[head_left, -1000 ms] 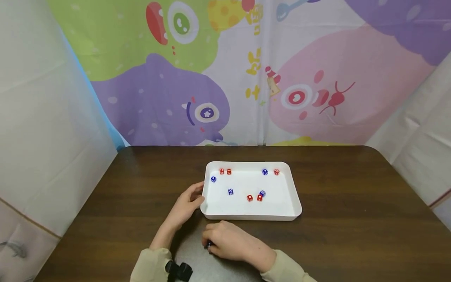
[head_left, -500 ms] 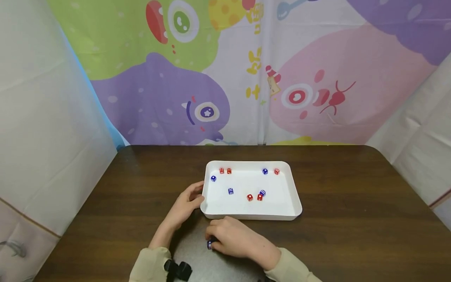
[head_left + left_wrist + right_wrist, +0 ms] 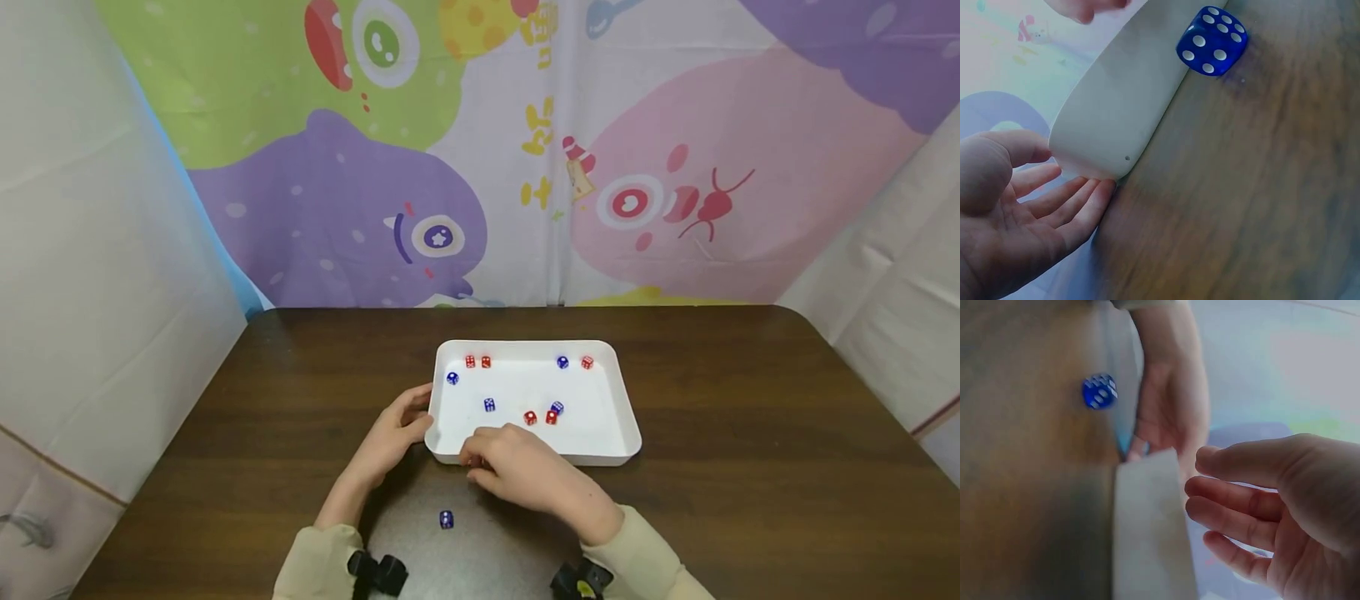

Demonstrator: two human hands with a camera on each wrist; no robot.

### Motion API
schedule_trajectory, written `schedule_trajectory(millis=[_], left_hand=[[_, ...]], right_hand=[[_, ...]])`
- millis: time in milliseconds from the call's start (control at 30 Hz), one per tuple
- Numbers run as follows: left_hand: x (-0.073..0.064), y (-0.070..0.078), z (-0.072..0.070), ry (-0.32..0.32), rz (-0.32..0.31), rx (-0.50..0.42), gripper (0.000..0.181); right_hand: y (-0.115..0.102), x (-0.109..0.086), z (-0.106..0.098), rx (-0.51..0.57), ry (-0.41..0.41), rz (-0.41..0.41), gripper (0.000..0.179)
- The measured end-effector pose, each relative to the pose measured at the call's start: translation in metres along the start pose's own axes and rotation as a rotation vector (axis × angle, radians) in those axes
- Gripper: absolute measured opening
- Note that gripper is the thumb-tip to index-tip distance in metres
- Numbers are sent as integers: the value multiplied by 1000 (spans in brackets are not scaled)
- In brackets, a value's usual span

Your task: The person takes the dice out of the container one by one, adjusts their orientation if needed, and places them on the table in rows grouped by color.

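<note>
A blue die point(image 3: 447, 519) with white pips lies on the table in front of the white tray point(image 3: 626, 433). My right hand point(image 3: 517, 467) hovers at the tray's front rim, holding nothing; in the right wrist view its fingers point(image 3: 1229, 515) are loosely bent with bare space before them. At the tray's left end, my left hand point(image 3: 390, 433) rests its fingertips against the outer wall. The left wrist view has the thumb at the rim and the other fingers point(image 3: 1079, 209) reaching along the end wall. Inside the tray, red dice point(image 3: 530, 417) and blue dice point(image 3: 490, 405) lie scattered.
The brown wooden table point(image 3: 750, 433) extends on both sides of the tray. Behind it hangs a cartoon-printed curtain point(image 3: 525, 250), with pale cloth at the left and right. Black wrist cameras point(image 3: 378, 573) sit at both cuffs.
My right hand has let go of the blue die and moved forward and right to the tray's front rim. The die stays on the table, and my left hand keeps its place.
</note>
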State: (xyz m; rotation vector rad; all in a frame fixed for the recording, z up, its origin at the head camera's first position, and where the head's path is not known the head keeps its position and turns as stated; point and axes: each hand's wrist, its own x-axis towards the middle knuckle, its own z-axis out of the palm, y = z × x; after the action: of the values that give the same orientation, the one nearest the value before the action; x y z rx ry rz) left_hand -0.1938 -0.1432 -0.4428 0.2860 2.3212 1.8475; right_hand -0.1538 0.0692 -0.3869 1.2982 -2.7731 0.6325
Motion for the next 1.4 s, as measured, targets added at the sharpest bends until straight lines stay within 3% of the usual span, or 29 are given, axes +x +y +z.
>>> schedule_trajectory(millis=[233, 533, 1400], left_hand=[[1, -1, 0, 8, -3, 12, 48], [1, -2, 1, 14, -31, 3, 46], [3, -1, 0, 19, -15, 11, 47]], right_hand=[[15, -3, -13, -42, 114, 57, 8], [34, -10, -21, -113, 190, 131, 13], [70, -16, -24, -111, 183, 353, 18]])
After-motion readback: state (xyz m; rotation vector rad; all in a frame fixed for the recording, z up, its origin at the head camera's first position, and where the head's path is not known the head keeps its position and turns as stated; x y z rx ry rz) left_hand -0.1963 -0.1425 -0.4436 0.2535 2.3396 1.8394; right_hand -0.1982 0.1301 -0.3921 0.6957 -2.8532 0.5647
